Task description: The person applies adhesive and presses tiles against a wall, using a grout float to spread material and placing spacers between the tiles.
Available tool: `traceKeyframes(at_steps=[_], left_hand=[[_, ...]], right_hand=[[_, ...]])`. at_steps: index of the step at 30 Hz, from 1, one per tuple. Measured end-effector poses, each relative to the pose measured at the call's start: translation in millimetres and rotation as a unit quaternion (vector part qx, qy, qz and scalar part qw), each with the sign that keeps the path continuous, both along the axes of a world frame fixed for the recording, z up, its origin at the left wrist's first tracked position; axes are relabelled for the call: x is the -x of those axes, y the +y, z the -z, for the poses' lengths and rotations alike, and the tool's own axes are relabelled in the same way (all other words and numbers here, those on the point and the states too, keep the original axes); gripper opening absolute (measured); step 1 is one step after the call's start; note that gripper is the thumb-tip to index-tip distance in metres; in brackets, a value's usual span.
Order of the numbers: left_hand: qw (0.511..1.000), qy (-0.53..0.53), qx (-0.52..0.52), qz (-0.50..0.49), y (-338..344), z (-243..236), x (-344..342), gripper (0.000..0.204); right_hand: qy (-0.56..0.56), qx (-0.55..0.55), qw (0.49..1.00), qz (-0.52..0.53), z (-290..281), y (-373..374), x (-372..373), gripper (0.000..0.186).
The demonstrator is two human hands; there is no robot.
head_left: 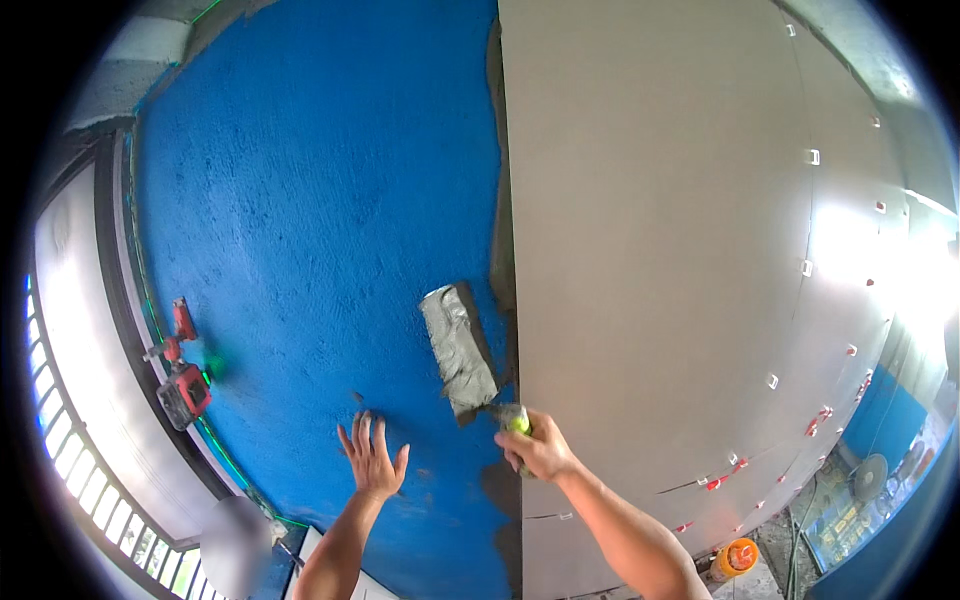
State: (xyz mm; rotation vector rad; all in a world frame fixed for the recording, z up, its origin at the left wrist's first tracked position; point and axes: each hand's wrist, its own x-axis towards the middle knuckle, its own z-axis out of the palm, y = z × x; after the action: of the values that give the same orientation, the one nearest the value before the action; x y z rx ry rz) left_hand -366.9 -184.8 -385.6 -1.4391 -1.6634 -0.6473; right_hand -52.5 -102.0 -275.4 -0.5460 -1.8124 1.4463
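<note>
A red tool (184,385) is at the left edge of the blue wall (320,200). The left hand (373,462) is at the lower wall, its fingers apart; whether they touch it is hard to tell. The trowel (516,421), bearing grey mortar (458,345), slants before the wall, near the tiles (650,250); the right hand (545,447) has its fingers clamped on it. An orange bucket (735,560) stands lower right.

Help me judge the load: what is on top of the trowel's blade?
Gray, wet-looking paste lies along most of the trowel's blade; darker strips show at its edges. The face underneath is covered and cannot be seen.
</note>
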Motion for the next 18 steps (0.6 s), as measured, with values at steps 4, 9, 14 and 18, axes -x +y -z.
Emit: traceKeyframes(at_steps=[4,9,14,18], left_hand=[[0.992,0.023,-0.122,0.034,24,-108,-1,0.060],[0.959,-0.039,-0.280,-0.008,75,-207,2,0.059],[0.937,-0.058,-0.345,0.007,85,-202,-1,0.056],[0.931,-0.063,-0.359,0.002,85,-197,-4,0.057]], right_hand=[[0.048,-0.004,0.998,0.035,-20,21,13,0.016],[0.079,-0.033,0.989,0.119,-52,8,18,0.017],[0.077,-0.071,0.977,0.186,-56,0,22,0.021],[0.070,-0.055,0.971,0.221,-67,-11,25,0.020]])
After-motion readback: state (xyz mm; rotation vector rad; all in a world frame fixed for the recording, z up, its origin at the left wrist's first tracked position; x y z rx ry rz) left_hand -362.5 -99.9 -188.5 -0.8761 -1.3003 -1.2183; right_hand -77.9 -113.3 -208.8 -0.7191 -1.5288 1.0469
